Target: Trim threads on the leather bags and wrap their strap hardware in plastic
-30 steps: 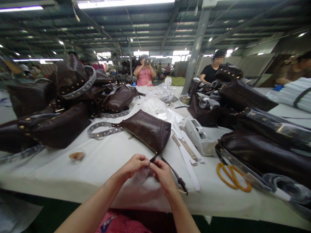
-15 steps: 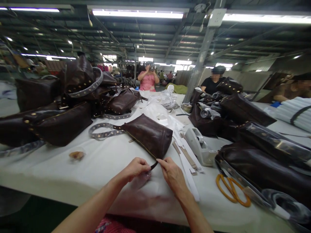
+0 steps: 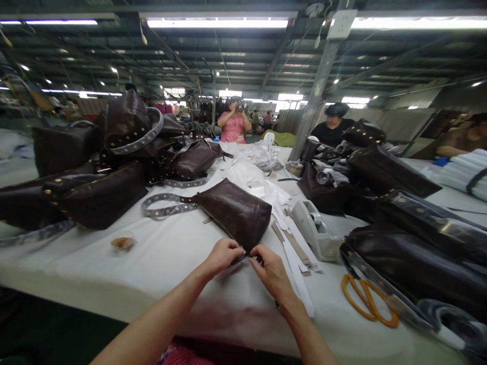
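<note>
A dark brown leather handbag (image 3: 243, 210) lies on the white-covered table, its zip edge running toward me and its plastic-wrapped, studded strap (image 3: 163, 205) looped out to the left. At the bag's near corner, the fingers of my left hand (image 3: 224, 254) are closed on the end of a dark strap, with clear plastic hanging below. A small shiny piece shows by those fingertips. My right hand (image 3: 271, 266) pinches the bag's corner tab just beside it, the two hands nearly meeting. The fingers partly hide the join.
Dark handbags are piled at left (image 3: 102, 195) and right (image 3: 414, 263). Right of the bag lie paper strips (image 3: 294, 248), a grey tape dispenser (image 3: 314, 230) and orange-handled scissors (image 3: 369, 301). A brown item in plastic (image 3: 122, 244) sits at left. Co-workers are across the table.
My left hand has moved up and right, closer to the bag's corner and my right hand. My right-hand fingers have curled in more. The bag has barely moved.
</note>
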`<move>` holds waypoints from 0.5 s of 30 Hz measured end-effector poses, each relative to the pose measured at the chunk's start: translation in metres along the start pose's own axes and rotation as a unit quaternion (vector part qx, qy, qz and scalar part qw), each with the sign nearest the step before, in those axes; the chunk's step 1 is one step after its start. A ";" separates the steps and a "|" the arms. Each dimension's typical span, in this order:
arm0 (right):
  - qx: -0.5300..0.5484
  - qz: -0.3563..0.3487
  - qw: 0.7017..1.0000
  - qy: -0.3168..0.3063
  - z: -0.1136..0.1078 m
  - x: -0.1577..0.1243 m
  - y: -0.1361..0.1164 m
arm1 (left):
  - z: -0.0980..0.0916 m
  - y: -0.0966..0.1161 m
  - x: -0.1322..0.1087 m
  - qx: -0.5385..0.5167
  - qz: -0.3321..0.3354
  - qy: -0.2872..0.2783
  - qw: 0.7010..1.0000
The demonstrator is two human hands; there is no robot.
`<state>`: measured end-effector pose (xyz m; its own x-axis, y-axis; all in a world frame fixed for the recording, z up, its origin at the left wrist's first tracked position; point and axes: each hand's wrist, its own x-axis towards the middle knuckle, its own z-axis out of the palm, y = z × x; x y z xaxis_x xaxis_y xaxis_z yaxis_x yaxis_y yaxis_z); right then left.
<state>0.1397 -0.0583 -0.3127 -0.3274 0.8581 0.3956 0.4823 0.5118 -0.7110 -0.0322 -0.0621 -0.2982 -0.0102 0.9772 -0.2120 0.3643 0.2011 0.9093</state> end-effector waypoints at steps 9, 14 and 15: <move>-0.095 -0.049 0.994 -0.017 -0.007 0.002 -0.001 | 0.010 -0.004 0.017 0.021 0.017 0.018 0.999; -0.245 -0.126 0.961 -0.008 -0.015 0.027 -0.014 | 0.005 -0.005 0.018 -0.017 0.023 -0.020 0.999; -0.263 -0.139 0.954 -0.024 -0.015 0.034 -0.015 | 0.003 -0.004 0.019 -0.022 0.027 -0.023 0.999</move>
<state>0.1332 -0.0366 -0.2801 -0.5330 0.6892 0.4909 0.7081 0.6809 -0.1871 -0.0308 -0.0450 -0.3071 0.0514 0.9828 -0.1775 0.3226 0.1519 0.9343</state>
